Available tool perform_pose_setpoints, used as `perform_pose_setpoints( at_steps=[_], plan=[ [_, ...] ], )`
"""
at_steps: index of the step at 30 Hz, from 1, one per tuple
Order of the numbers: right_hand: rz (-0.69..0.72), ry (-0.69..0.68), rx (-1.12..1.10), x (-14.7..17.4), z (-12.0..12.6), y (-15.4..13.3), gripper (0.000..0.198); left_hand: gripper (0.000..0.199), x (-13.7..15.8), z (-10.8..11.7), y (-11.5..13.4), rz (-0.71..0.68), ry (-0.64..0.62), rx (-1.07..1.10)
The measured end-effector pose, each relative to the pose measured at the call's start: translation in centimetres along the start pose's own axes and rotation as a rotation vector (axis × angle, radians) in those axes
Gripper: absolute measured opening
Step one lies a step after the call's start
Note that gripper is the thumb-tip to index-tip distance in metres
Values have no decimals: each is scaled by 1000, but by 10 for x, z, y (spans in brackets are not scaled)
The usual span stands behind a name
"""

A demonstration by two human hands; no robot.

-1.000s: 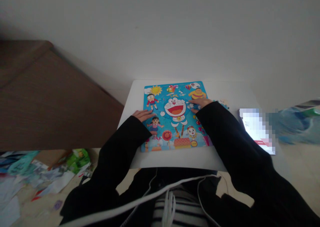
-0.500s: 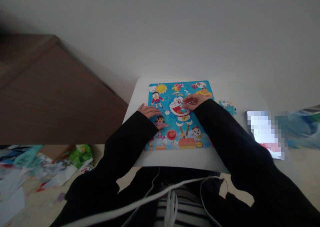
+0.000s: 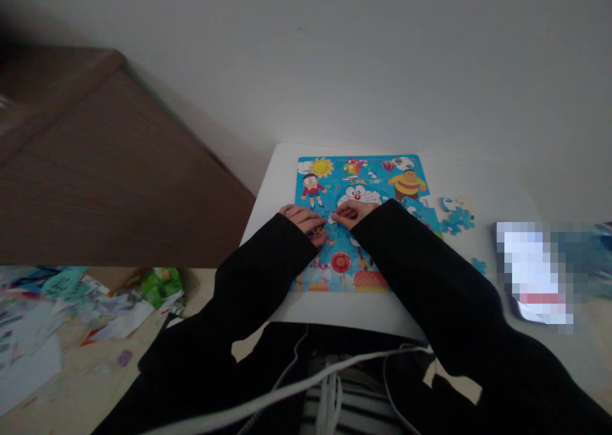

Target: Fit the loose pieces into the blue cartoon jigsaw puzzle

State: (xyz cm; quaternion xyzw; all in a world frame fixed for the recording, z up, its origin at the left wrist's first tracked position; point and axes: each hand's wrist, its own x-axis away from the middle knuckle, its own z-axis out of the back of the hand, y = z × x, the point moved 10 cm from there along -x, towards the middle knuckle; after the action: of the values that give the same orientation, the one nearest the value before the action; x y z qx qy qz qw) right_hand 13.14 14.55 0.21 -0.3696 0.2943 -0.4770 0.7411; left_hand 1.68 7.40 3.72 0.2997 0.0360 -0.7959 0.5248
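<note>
A colourful cartoon jigsaw puzzle lies on a small white table. My left hand rests on its left part, palm down, fingers stretched out over the girl figure. Close by, my right hand is closed in a pinch over the middle, below the blue cat's eyes. A small pale puzzle piece shows at its fingertips, near the left fingers. My right hand and sleeve hide the cat's mouth and part of the puzzle's right side.
Several loose puzzle pieces lie right of the puzzle, with one blue piece nearer me. A phone with a blurred screen is further right. A brown cabinet stands at left, above floor clutter. A white cord crosses my lap.
My right hand has moved left and slightly down across the puzzle, from the cat's mouth toward my left hand, with the piece at its fingertips. The view has shifted a little.
</note>
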Motion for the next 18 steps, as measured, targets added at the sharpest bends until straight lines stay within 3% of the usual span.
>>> perform_pose_setpoints(
  at_steps=[6,8,15,18],
  plan=[
    [403,-86,240,5,5,-35,28,27,0,-11,-9,63,-61,-27],
    [468,-137,283,6,0,-35,31,27,-1,-14,-12,87,-77,-34],
    [476,-148,288,7,-3,-31,25,24,-1,-19,-18,91,-36,64],
    [390,-169,201,6,-4,-23,26,22,0,-26,-21,116,-86,158]
  ],
)
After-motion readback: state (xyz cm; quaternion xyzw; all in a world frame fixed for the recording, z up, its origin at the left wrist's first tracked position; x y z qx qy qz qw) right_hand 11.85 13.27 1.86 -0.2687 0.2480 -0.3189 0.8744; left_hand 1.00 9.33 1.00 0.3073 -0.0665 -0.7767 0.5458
